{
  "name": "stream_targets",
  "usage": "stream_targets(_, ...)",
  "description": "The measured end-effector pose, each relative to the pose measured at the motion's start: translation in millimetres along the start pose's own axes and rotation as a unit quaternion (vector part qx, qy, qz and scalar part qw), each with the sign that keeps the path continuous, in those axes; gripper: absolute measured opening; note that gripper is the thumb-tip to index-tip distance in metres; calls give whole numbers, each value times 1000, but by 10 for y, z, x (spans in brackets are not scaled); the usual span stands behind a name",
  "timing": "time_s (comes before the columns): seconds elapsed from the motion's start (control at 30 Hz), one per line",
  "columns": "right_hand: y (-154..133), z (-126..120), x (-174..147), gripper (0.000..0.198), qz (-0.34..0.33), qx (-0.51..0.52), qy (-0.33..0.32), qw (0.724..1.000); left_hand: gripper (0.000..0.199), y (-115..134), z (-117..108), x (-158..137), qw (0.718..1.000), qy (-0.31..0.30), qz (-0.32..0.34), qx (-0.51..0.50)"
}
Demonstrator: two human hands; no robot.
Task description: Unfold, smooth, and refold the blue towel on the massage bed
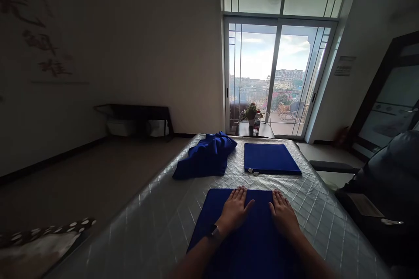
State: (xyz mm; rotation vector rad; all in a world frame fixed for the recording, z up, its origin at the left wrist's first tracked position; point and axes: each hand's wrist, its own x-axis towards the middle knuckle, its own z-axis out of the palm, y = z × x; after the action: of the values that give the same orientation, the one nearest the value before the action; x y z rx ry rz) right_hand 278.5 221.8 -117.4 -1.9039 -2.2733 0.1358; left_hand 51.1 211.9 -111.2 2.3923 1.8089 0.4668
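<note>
Directly in front of me a folded blue cloth (250,244) lies flat on the table with a quilted silvery cover (157,222). My left hand (235,210) rests palm down near its far edge, fingers stretched out and thumb apart. At the far right edge of the same cloth, my right hand (283,212) also lies flat with its fingers extended. Farther back sits a second blue cloth (271,158), folded into a neat rectangle with small white tags at its near edge. To its left is a crumpled blue cloth (206,157) in a loose heap.
Past the table's far end stand a small dark table (242,130), a potted plant (251,113) and a bottle (257,122), before sliding glass doors (252,61). A black chair (389,183) is at the right. Polka-dot fabric (65,229) shows at lower left.
</note>
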Motion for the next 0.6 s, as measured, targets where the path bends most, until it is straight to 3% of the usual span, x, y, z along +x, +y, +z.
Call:
stream_targets(0.17,8,13,-13,68,-6,13,14,1000,80,-710,-174,-210,995,14,-81,57)
stream_targets(0.27,10,25,-13,68,-11,11,21,1000,78,-946,-177,-292,993,25,-97,64)
stream_targets(0.6,27,50,-18,67,-3,1,49,999,85,-1029,-83,-296,994,50,-98,24)
